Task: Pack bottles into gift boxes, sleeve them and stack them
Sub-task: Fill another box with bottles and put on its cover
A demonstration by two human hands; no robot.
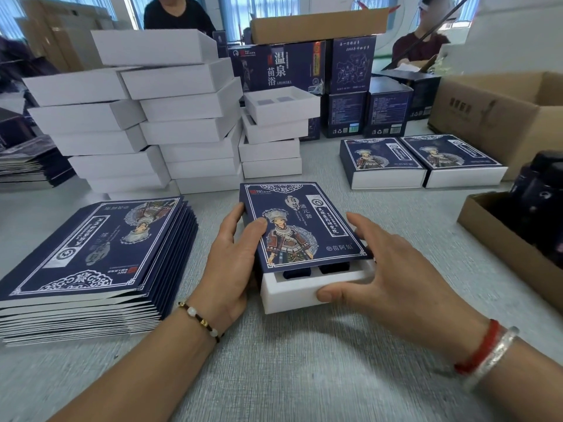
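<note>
Step in hand: sleeving. The dark blue sleeve (pixel 300 223) sat most of the way over the white gift box (pixel 292 292), with the near end of the box sticking out toward the person.

Left hand (pixel 231 251): gripped the sleeve's left edge — thumb on the printed face, fingers curled round the side and under.

Right hand (pixel 387 266): fingers spread and nearly straight along the right side of box and sleeve, thumb pressed flat on the box's near white wall. It pressed more than it clasped.

Bottles (pixel 315 269): two dark tops showed in the tray wells just beyond the right thumb, at the sleeve's open mouth. Packing of this box looked done.

Done so far: two sleeved boxes (pixel 423 161) lay side by side, well beyond the right fingertips. Not yet stacked on one another, as far as I could see.

Left to do: a great deal, I judged — a tall pile of white boxes (pixel 158 117) stood beyond the left fingers, and a thick pile of flat sleeves (pixel 91 254) lay just left of the left hand. Dark bottles waited in a cardboard tray (pixel 499 236) right of the right hand.

Look of the sleeve: navy card, white border, a figure in silver headdress, Chinese lettering; crisp and unbent, mouth square to the box.
</note>
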